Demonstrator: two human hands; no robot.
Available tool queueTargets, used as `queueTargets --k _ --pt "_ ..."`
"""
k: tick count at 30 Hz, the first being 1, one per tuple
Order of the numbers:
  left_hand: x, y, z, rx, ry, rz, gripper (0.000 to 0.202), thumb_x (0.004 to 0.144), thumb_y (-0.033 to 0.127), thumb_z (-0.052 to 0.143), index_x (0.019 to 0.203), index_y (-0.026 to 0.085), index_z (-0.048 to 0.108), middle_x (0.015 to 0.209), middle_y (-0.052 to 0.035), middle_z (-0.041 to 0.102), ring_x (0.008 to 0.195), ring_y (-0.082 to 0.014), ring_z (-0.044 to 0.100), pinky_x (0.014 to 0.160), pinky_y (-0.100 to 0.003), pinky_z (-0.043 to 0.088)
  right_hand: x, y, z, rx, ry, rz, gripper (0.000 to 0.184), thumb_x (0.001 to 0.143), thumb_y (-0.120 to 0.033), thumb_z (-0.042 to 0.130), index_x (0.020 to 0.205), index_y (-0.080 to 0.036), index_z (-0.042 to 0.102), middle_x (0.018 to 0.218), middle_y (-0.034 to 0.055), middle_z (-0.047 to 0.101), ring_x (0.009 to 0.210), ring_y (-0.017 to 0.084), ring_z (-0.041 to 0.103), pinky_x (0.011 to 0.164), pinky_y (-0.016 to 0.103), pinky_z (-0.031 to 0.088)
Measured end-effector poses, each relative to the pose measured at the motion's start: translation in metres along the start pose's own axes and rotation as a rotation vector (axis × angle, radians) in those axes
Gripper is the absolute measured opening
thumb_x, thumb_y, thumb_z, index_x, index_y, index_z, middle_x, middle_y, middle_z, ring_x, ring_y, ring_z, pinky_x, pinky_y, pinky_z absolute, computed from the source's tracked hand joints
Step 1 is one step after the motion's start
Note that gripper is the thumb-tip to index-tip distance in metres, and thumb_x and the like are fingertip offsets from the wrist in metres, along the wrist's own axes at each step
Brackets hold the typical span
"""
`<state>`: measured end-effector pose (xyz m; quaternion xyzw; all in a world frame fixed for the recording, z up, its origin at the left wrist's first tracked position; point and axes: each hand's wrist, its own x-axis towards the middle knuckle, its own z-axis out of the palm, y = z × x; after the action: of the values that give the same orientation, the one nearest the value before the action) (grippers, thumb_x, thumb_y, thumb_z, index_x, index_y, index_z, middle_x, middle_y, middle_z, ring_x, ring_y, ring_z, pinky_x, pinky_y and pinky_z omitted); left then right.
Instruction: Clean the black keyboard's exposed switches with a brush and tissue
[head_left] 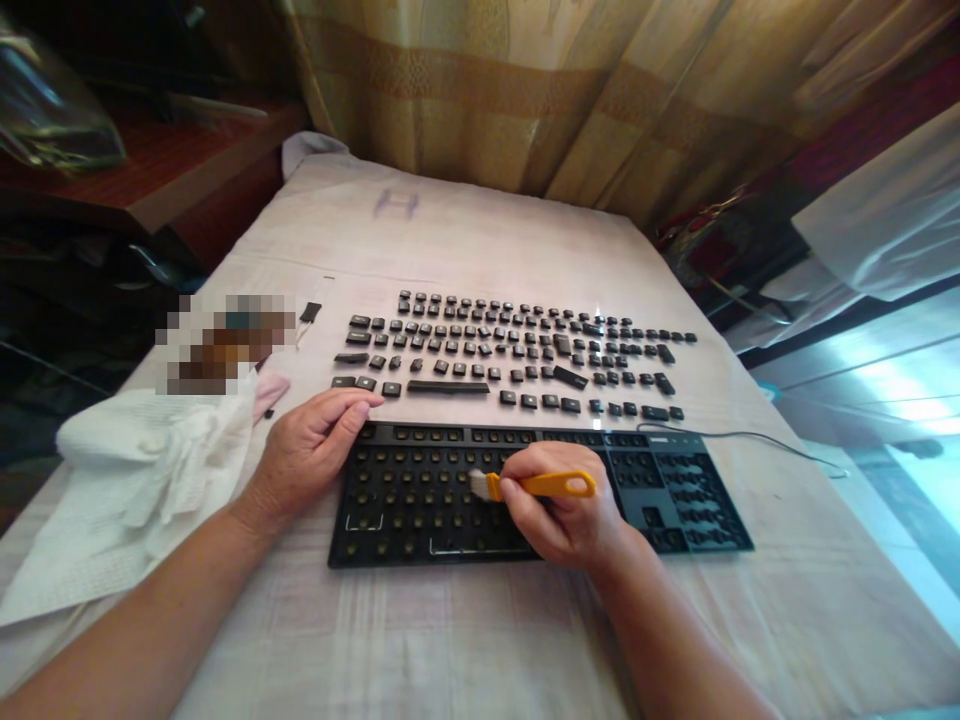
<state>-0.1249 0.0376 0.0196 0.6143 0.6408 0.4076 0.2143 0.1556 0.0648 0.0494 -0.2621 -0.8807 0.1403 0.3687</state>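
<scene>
Right hand (562, 515) grasps brush (553, 485), bristles at keyboard (427, 500). Left hand (309, 445) at keyboard's far left corner; can't tell if gripping.

The keyboard base (442, 500) is displaying black, with dull yellowish-brown sockets (409, 548) dotting it in rows and silvery wires (480, 551) tracing thin bright lines near its front edge. The brush (551, 485) is showing a yellow-orange handle and whitish bristles (478, 484). The loose keycaps (391, 389) are repeating the black, several bearing small pale marks; the long space bar (448, 387) is appearing plain black. The cloth (420, 640) is presenting a pale pinkish-white ground, faint checks and a blurred purple mark (396, 205). The crumpled paper towel (97, 510) is showing white with fine dimpling. The curtain (487, 80) is combining golden beige with a broad brown band.
</scene>
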Motion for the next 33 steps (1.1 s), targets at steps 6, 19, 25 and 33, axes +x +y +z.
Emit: queueTargets --k 6,19,25,33 --pt "-0.001 -0.001 0.001 0.006 0.001 0.004 0.036 0.093 0.049 0.051 0.101 0.023 0.075 0.108 -0.0025 0.077 0.105 -0.0197 0.07 0.101 -0.03 0.053 -0.001 -0.002 -0.001 0.024 -0.018 -0.006 0.02 0.091 -0.016 0.05 0.073 -0.022 0.053 0.053 -0.0028 0.059 0.043 0.011 0.051 0.048 0.025 0.038" --pt "-0.001 0.002 0.0 0.015 -0.003 0.006 0.036 0.093 0.048 0.051 0.101 0.023 0.075 0.108 -0.0024 0.077 0.106 -0.0196 0.069 0.102 -0.031 0.052 -0.004 -0.007 0.005 0.083 -0.007 -0.019 0.019 0.091 -0.016 0.052 0.073 -0.022 0.053 0.051 -0.0039 0.056 0.041 0.011 0.05 0.047 0.025 0.037" --pt "0.0 0.001 0.001 0.016 -0.005 0.014 0.036 0.094 0.049 0.05 0.101 0.024 0.075 0.109 -0.0024 0.077 0.107 -0.0202 0.069 0.102 -0.032 0.052 -0.004 -0.01 0.006 0.156 -0.047 -0.056 0.018 0.089 -0.015 0.052 0.072 -0.022 0.052 0.05 -0.0052 0.052 0.04 0.01 0.044 0.046 0.026 0.032" --pt "-0.001 0.003 0.0 0.016 -0.011 0.0 0.038 0.093 0.05 0.049 0.101 0.023 0.074 0.11 -0.0032 0.077 0.107 -0.0207 0.069 0.103 -0.033 0.053 -0.001 -0.011 -0.001 0.246 0.069 0.06 0.018 0.087 -0.011 0.054 0.072 -0.021 0.056 0.055 -0.0018 0.061 0.044 0.011 0.056 0.045 0.022 0.043"
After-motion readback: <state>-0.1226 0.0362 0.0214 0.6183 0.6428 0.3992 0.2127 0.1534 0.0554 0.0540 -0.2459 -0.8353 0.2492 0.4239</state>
